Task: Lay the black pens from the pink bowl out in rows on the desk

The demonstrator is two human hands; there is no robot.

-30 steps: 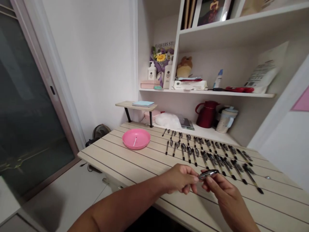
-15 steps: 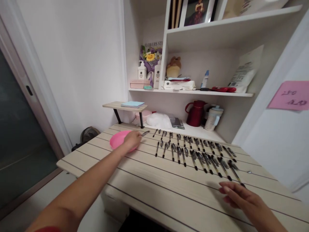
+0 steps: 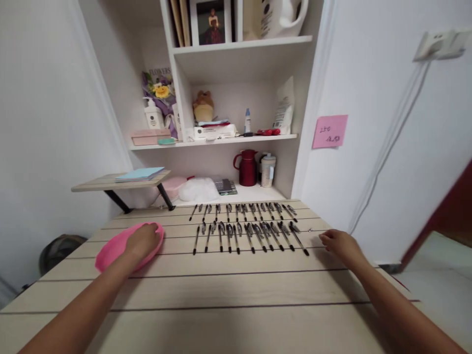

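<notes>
My left hand (image 3: 143, 241) reaches into a pink oval basin (image 3: 110, 251) at the left of the table. Its fingers are bent down inside the rim, and their tips are hidden, so what they hold, if anything, does not show. At the right, my right hand (image 3: 341, 247) rests low over the tabletop with its fingers curled in, and nothing shows in them. Near it lies a tiny silvery piece (image 3: 309, 229). Between the hands, black pens (image 3: 228, 238) lie in two rows, with dark pen caps (image 3: 221, 227) beside their upper ends.
The slatted wooden table (image 3: 221, 290) fills the foreground. A small raised stand (image 3: 88, 185) bearing blue paper (image 3: 142, 173) is at the back left. Behind are a white plastic bag (image 3: 199, 189), a red thermos jug (image 3: 248, 168), a pale cup (image 3: 268, 170) and shelves (image 3: 221, 141).
The view has swung right. My left hand has drawn back into the basin, and the dark slim thing at its fingertips is out of sight. My right hand has moved forward, its fingers curling.
</notes>
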